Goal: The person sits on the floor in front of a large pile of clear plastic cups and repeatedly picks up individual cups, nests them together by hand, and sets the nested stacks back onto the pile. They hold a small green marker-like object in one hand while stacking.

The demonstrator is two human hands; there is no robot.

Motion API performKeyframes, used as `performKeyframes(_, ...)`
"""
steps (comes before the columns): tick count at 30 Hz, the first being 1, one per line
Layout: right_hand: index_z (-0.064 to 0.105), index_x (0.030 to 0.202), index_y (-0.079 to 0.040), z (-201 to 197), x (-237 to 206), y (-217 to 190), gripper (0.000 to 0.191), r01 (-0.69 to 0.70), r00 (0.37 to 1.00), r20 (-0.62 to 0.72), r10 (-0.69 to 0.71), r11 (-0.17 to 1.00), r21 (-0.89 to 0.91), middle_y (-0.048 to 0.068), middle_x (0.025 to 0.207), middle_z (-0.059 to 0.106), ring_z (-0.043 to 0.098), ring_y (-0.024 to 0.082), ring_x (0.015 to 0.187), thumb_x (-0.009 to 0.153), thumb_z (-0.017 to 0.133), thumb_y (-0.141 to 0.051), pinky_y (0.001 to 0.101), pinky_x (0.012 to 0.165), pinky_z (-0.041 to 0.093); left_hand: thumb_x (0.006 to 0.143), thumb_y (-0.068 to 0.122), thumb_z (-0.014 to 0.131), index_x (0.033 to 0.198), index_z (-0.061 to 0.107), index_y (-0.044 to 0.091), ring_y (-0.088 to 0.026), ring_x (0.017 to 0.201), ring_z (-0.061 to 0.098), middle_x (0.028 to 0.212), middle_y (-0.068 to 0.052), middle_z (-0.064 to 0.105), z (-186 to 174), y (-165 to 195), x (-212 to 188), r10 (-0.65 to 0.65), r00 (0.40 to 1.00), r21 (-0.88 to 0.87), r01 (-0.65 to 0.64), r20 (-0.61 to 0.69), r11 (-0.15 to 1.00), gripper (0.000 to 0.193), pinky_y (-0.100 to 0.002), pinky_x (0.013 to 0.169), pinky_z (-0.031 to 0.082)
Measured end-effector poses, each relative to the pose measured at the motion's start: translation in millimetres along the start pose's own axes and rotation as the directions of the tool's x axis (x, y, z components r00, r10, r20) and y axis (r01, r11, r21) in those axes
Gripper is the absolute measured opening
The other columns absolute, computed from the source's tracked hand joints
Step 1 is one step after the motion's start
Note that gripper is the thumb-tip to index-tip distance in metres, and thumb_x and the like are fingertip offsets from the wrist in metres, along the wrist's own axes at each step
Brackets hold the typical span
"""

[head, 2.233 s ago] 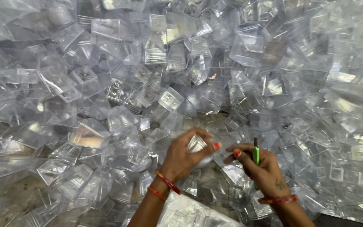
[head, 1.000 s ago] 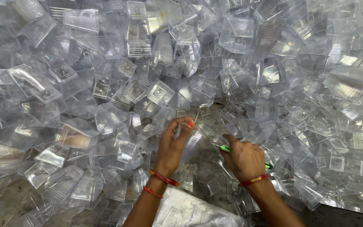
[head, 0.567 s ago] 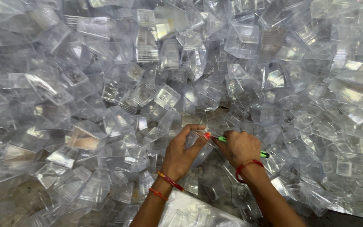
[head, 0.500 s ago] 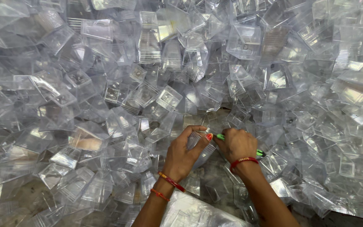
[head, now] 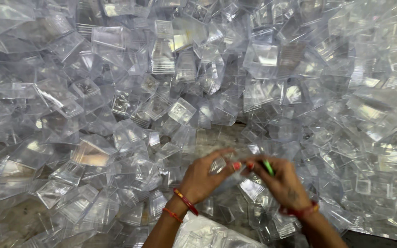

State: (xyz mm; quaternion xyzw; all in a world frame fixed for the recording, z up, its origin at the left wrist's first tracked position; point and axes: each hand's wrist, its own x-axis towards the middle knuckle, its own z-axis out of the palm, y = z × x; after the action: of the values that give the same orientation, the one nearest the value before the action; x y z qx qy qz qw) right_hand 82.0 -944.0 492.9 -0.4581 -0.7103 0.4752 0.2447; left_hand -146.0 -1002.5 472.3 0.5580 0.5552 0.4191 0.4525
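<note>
**Two hands meet over a clear box amid a heap of plastic boxes**

The left hand (head: 205, 177) is curled around a small clear plastic box (head: 218, 165), thumb and fingers clamped on its sides, holding it just above the heap of clear plastic boxes (head: 161, 82). The right hand (head: 283, 181) sits just beside the box, on its right, with its fingertips touching those of the left hand at the box's edge. The right hand's fingers are pinched together on a slim green tool (head: 268, 167), whose tip stands up next to the box; what kind of tool it is I cannot tell, since most of it is hidden in the grip and blurred.

Both wrists wear red bangles (head: 185, 202). Directly above the held box, a bare patch of brownish floor (head: 217, 135) shows through the heap. Below the box, between the two forearms, lies a clear plastic bag (head: 207, 234) with more boxes in it. The heap spreads out from the held box on the left, above and on the right, its boxes lying tilted and overlapping every way.
</note>
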Motion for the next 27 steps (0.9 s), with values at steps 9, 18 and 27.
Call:
performKeyframes(9,0.074,0.107,-0.002,45.5,-40.4,37.4,0.027,-0.187,0.967,-0.14,0.211,0.967,0.172,0.011,0.07,0.059,0.044,0.008,0.059,0.103,0.063,-0.027,0.0251,0.053,0.034,0.084,0.053,0.07,0.143,0.058,0.023,-0.02,0.115,0.073,0.115,-0.006,0.08,27.2,2.2,-4.9,-0.033,0.999,-0.131,0.034,0.011,0.991,0.067,-0.034,0.1,0.053)
performKeyframes(18,0.076,0.11,-0.024,-36.7,1.8,2.6,0.021,-0.149,0.943,-0.302,-0.139,0.636,-0.757,-0.002,0.118,0.074,0.073,0.02,0.066,0.091,0.072,-0.033,0.0381,0.055,0.056,0.102,0.04,0.058,0.118,0.068,0.009,-0.019,0.095,0.066,0.108,-0.009,0.072,28.8,-47.1,10.3,-0.165,0.982,-0.552,0.089,-0.089,0.829,0.036,-0.035,0.078,0.055)
performKeyframes(27,0.067,0.117,-0.019,-36.5,8.8,9.6,0.026,-0.255,0.929,-0.342,-0.141,0.424,-0.869,0.002,0.125,0.069,0.072,0.033,0.079,0.091,0.071,-0.023,0.0443,0.066,0.056,0.098,0.043,0.051,0.123,0.058,0.009,-0.022,0.088,0.075,0.113,-0.013,0.072,25.3,-48.5,12.2,-0.26,0.959,-0.748,0.254,0.113,0.613,0.043,-0.034,0.056,0.062)
